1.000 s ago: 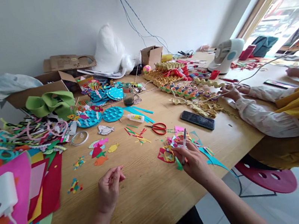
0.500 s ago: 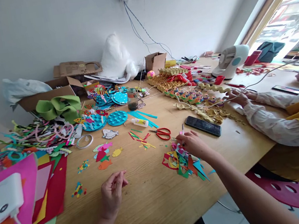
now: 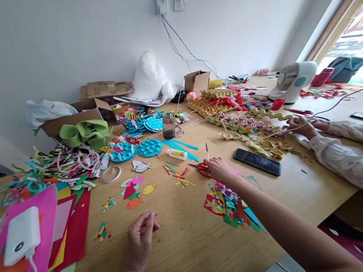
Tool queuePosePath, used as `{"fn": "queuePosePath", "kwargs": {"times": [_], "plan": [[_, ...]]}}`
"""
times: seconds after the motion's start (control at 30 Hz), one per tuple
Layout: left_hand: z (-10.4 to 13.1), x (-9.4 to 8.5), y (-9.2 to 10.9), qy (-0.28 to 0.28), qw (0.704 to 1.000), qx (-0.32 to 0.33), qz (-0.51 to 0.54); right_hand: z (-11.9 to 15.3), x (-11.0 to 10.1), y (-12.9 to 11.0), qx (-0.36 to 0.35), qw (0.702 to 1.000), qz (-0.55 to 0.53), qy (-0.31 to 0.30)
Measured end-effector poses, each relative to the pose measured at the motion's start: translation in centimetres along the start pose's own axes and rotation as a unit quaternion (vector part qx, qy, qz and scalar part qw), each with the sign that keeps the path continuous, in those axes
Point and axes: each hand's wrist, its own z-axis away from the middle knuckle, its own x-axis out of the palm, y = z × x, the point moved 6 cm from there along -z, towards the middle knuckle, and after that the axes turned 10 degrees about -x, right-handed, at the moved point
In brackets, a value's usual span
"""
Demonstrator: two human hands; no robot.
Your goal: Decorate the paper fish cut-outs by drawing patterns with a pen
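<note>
Holding a pen (image 3: 207,151) roughly upright, the right hand (image 3: 220,170) is placed at the red-handled scissors (image 3: 202,169). The pen is pinched among the curled fingers, tip end hidden. The scissor handles are partly covered by the fingertips; whether they are gripped or only touched cannot be told. The scissors are laid flat mid-table, blades pointed leftward, between a scatter of thin paper strips (image 3: 178,175) and a black phone (image 3: 257,161).

The left hand (image 3: 141,238) is kept low over the wooden table (image 3: 186,250), thumb and fingers pressed together; whether anything small is pinched there cannot be made out. Nearest to it, fish cutouts are seen: an orange fish (image 3: 134,203), a yellow fish (image 3: 149,189) set just apart, and pink, red and green ones overlapped. Two little piles of colored dots (image 3: 102,232) are found left of these.

A heap of paper scraps (image 3: 228,202) is spread below the right wrist, partly hidden by the forearm. A glue bottle (image 3: 177,154) is laid on its side beyond the strips, beside blue strips (image 3: 183,147). A white fish (image 3: 140,165) is placed near a blue disc (image 3: 149,147). At right, egg-carton pieces (image 3: 274,143) are bordered by a co-worker's hands (image 3: 302,128).
</note>
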Motion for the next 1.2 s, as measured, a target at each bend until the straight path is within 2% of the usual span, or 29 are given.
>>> {"fn": "queuePosePath", "kwargs": {"times": [0.23, 0.47, 0.57, 0.7, 0.8, 0.97, 1.2], "plan": [[-0.2, 0.5, 0.3, -0.017, 1.0, 0.002, 0.0, 1.6, -0.7, 1.9, 0.045, 0.998, -0.029, 0.041], [-0.2, 0.4, 0.3, -0.012, 1.0, 0.002, -0.004, 0.3, -0.1, 2.4, 0.088, 0.99, -0.093, 0.063], [-0.3, 0.2, 0.1, -0.001, 1.0, -0.004, 0.001, 0.7, -1.6, 3.9, 0.105, 0.983, -0.123, 0.091], [-0.4, 0.0, -0.2, 0.001, 1.0, -0.013, 0.001, 3.6, -5.2, 7.9, 0.134, 0.971, -0.145, 0.133], [-0.5, 0.0, -0.4, 0.0, 1.0, -0.016, -0.005, 5.9, -6.5, 9.3, 0.104, 0.969, -0.184, 0.132], [-0.5, -0.2, -0.2, 0.017, 1.0, -0.009, -0.007, 8.6, -6.0, 7.5, 0.008, 0.951, -0.296, 0.093], [-0.6, -0.4, -0.2, 0.029, 0.999, -0.008, -0.011, 12.7, -4.8, 4.8, 0.007, 0.953, -0.282, 0.109]]}}
